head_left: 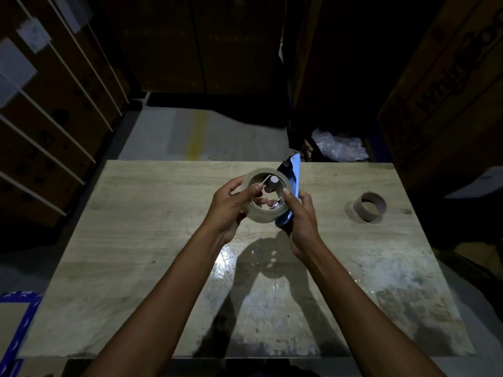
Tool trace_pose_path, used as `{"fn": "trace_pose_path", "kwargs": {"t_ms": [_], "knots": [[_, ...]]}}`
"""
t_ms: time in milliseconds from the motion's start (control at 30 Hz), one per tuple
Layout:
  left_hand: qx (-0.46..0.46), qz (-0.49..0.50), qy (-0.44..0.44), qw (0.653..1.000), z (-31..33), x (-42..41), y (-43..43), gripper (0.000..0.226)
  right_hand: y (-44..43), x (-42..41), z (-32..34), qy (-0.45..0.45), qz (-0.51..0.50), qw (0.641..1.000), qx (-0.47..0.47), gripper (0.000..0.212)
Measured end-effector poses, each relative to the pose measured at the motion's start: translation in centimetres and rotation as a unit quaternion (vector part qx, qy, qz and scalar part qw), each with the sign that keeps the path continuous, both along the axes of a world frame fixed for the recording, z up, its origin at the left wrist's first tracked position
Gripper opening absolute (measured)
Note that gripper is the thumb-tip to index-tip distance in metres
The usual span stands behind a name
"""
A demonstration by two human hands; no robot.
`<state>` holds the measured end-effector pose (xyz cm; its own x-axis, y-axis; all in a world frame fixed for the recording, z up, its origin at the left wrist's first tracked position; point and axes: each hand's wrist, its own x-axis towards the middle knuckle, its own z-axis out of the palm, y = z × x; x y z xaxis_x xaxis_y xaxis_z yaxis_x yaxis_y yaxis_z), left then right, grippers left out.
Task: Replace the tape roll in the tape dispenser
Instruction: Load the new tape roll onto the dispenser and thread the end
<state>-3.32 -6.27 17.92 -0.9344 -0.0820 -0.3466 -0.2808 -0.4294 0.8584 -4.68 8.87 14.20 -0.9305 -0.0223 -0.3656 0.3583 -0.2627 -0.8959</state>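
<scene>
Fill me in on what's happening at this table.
A person is fitting a new tape roll onto a blue dispenser. The left hand holds the roll, the right hand grips the dispenser, both raised above the table. An empty core sits on the table to the right.

I see a table point(136, 240) in the middle. Above it, near the center, my left hand point(228, 208) sits at nine o'clock of the tape roll point(265, 198). My right hand point(302, 221) is at four o'clock of it. The tape dispenser point(292, 172) stands just behind the roll, at two o'clock. An empty tape core point(369, 206) lies on the table, well apart at three o'clock. Cardboard boxes point(449, 91) stand behind the table.
</scene>
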Motion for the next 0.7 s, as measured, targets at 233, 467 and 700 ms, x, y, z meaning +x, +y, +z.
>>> {"fn": "trace_pose_path", "kwargs": {"t_ms": [233, 467, 700], "knots": [[0.041, 0.025, -0.027, 0.998, -0.6, -0.2, 0.7, 0.038, 0.0, 0.1, -0.5, -0.003, 0.000, 0.999, 0.046, 0.034], [0.075, 0.013, -0.030, 0.997, -3.4, 1.5, 1.6, 0.046, 0.4, 1.3, -3.7, -0.055, 0.034, 0.995, 0.072, 0.031], [0.048, 0.040, -0.095, 0.993, -6.7, 3.0, 2.5, 0.039, 1.0, 3.1, -8.8, -0.055, 0.054, 0.980, 0.184, 0.029]]}}
